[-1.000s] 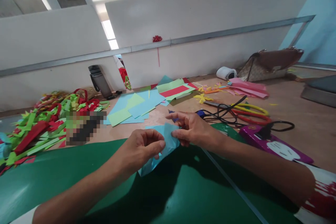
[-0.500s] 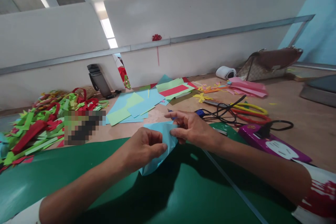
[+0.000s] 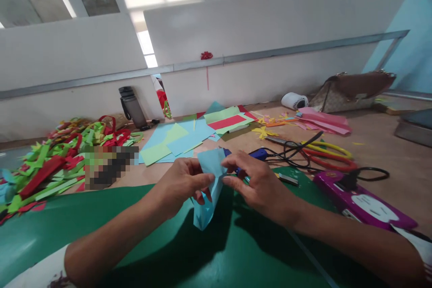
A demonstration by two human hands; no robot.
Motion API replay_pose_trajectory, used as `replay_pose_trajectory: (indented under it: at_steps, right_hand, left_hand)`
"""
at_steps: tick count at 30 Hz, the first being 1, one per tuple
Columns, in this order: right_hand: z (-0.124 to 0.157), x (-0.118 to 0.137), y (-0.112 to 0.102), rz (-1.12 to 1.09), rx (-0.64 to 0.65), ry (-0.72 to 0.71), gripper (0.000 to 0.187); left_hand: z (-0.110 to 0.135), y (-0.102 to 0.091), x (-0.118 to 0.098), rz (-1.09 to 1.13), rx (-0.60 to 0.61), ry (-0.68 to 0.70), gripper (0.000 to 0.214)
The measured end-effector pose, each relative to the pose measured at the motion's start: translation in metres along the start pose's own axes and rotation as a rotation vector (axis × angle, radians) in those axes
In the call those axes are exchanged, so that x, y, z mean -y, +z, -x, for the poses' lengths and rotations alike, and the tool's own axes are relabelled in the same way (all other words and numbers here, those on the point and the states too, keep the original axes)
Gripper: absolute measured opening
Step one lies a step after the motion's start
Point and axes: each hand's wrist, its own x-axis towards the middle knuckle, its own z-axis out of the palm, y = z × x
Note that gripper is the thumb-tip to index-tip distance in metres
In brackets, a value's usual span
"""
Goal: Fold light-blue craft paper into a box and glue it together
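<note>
Both my hands pinch a light blue sheet of paper (image 3: 206, 189) held above a green cutting mat (image 3: 101, 220). My left hand (image 3: 182, 184) grips its left side with thumb and fingers closed. My right hand (image 3: 256, 182) pinches the right edge near the top. The paper hangs folded and stands nearly upright, its lower tip close to the mat. A blue-handled tool (image 3: 258, 154) with a black cord lies just behind my right hand.
A heap of green and red paper strips (image 3: 50, 157) covers the left. Blue, green and red sheets (image 3: 189, 132) lie behind, next to a dark bottle (image 3: 131, 107). Scissors (image 3: 324, 150), a purple case (image 3: 364, 198), pink paper (image 3: 324, 117), a tape roll (image 3: 294, 100) and a bag (image 3: 354, 87) sit on the right.
The blue paper has been turned from lying fairly flat to standing more upright, and folded narrower. Both hands have come closer together and slightly to the right.
</note>
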Motion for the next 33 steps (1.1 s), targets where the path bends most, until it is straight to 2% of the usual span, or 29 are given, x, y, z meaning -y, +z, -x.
replay_pose_trajectory:
  at_steps: [1,4,6,10,14,18,27,33]
  right_hand:
    - [0.001,0.001,0.002,0.008,0.02,0.018,0.006]
    - [0.005,0.003,0.005,0.044,0.103,0.073,0.03]
    - [0.008,0.006,0.007,0.105,0.149,0.099,0.037]
    - [0.013,0.008,0.011,0.279,0.206,0.116,0.037]
    - [0.015,0.005,0.014,0.358,0.239,0.11,0.032]
    - [0.017,0.002,0.016,0.36,0.223,0.071,0.033]
    - [0.024,0.003,0.019,0.38,0.145,-0.06,0.026]
    - [0.024,0.005,0.02,0.396,0.118,-0.079,0.025]
  left_hand:
    - [-0.001,0.001,0.002,0.024,-0.021,0.004,0.005]
    - [-0.001,0.005,0.007,0.08,-0.104,0.023,0.003]
    - [-0.001,0.009,0.009,0.116,-0.149,0.034,0.003]
    - [0.004,0.017,0.011,0.195,-0.182,0.053,0.006]
    - [0.006,0.02,0.013,0.248,-0.155,0.079,0.006]
    - [0.006,0.017,0.016,0.238,-0.145,0.092,0.007]
    - [0.009,0.012,0.016,0.171,-0.188,0.027,0.012]
    - [0.011,0.011,0.02,0.06,-0.214,0.028,0.011]
